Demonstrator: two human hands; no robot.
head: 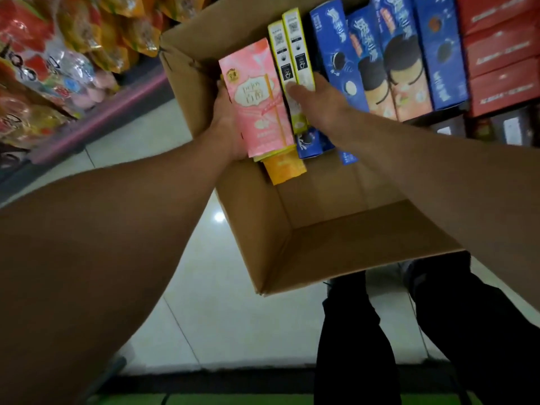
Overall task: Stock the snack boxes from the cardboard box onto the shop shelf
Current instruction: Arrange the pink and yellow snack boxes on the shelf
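Left hand (226, 118): grip closed round the edge of a small stack of flat snack boxes, a pink rectangular carton (257, 97) on top and at least one orange-yellow carton (285, 168) showing beneath; count below the pink one uncertain. Right hand (314, 100): fingers laid on the lower ends of two narrow yellow-edged white cartons (292, 51) standing upright side by side; whether the thumb is pinching them cannot be told. All of this sits over the far end of the open brown cardboard box (321, 229), which rests on the pale tiled floor (204, 317); near half of the box floor is bare. Blue biscuit cartons (344, 65) stand just beyond the right hand, about five visible, some possibly shelf stock. Red cartons (502, 54) on the shelf at right, three stacked. Judgement: gathering step, pick-up from box. Next move calls for securing the yellow pair, lifting clear of the box wall and turning to the shelf.
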